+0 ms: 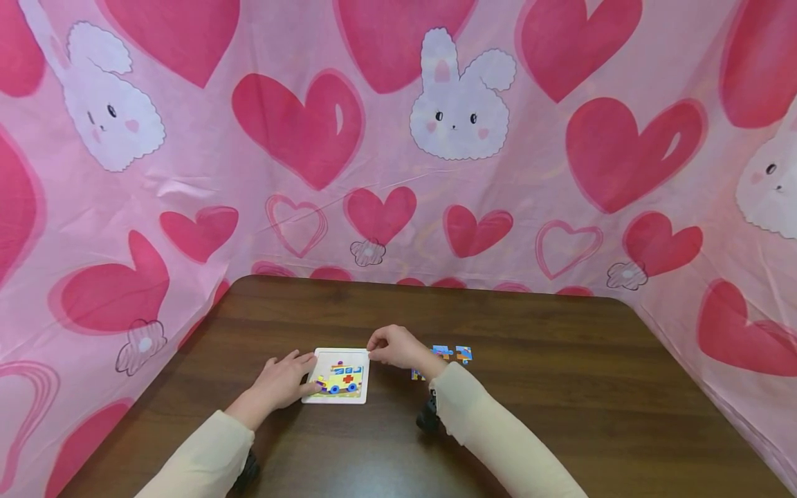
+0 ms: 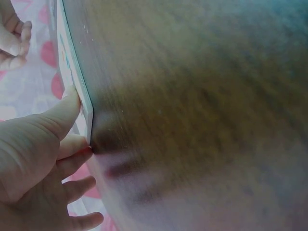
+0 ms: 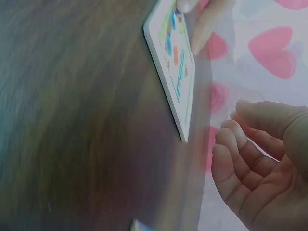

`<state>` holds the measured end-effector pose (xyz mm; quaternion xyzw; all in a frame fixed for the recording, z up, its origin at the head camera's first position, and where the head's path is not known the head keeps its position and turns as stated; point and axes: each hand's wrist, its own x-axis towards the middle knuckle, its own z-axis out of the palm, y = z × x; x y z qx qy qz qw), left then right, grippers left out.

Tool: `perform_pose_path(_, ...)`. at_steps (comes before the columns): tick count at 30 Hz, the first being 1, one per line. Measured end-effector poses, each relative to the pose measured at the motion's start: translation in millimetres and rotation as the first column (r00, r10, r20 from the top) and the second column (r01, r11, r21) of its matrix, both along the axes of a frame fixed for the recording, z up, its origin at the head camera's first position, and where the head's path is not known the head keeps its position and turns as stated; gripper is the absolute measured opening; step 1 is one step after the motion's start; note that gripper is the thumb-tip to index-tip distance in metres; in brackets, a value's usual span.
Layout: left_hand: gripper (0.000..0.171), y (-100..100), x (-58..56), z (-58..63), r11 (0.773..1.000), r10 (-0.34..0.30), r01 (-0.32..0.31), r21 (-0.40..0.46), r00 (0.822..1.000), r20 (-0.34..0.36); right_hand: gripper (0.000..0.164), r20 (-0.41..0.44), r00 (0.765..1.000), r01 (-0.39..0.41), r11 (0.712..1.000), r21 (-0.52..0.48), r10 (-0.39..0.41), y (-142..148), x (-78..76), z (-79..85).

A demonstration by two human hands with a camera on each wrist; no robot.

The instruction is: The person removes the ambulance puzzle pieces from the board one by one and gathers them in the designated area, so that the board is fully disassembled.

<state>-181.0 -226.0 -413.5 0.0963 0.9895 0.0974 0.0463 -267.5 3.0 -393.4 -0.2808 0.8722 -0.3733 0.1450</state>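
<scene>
The white puzzle tray (image 1: 335, 400), with an ambulance picture (image 1: 346, 382) partly filled, is laid on the brown table (image 1: 535, 387). Its left edge is touched by the left hand (image 1: 283, 380), fingers loosely spread. Near its far right corner, the right hand (image 1: 400, 348) is seen with bent fingers; whether anything is pinched cannot be told. Loose pieces (image 1: 463, 353) are placed further right

Head view is taken from above and well back, aimed forward and down over the table (image 1: 560, 360), patterned cloth (image 1: 523, 180) at twelve o'clock. Both wrist views are taken low and close, tipped sideways, left hand (image 2: 29, 163) framed at eight o'clock in one, right hand (image 3: 262, 168) at four in the other. White puzzle tray (image 1: 336, 401) is shared by both: at ten, and just past twelve.
</scene>
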Motion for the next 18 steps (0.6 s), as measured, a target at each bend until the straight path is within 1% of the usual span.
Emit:
perform_pose_path(3, 0.062, 0, -0.2, -0.1, 1.0, 0.006, -0.006, 0.002, 1.0, 0.006, 0.006, 0.012, 1.0, -0.004, 1.0, 0.001, 0.004, -10, 3.1, -3.2)
perform_pose_path(7, 0.062, 1, -0.6, 0.3, 1.0, 0.016, -0.016, 0.004, 1.0, 0.02, 0.011, 0.004, 1.0, -0.021, 1.0, 0.012, 0.021, -21, 7.6, -7.0)
perform_pose_path(9, 0.061, 1, -0.8, 0.3, 1.0, 0.018, -0.018, 0.005, 1.0, 0.023, 0.011, -0.009, 0.999, -0.034, 0.999, 0.021, 0.034, -26, 9.3, -9.0)
perform_pose_path(13, 0.061, 0, -0.7, 0.4, 1.0, 0.02, -0.02, 0.005, 1.0, 0.024, 0.01, -0.011, 0.999, -0.052, 0.998, 0.035, 0.053, -34, 11.3, -13.9)
perform_pose_path(18, 0.061, 0, -1.1, 0.8, 1.0, 0.006, -0.006, 0.002, 1.0, 0.011, 0.01, 0.026, 0.998, -0.052, 0.998, 0.048, 0.051, -41, 12.1, -21.1)
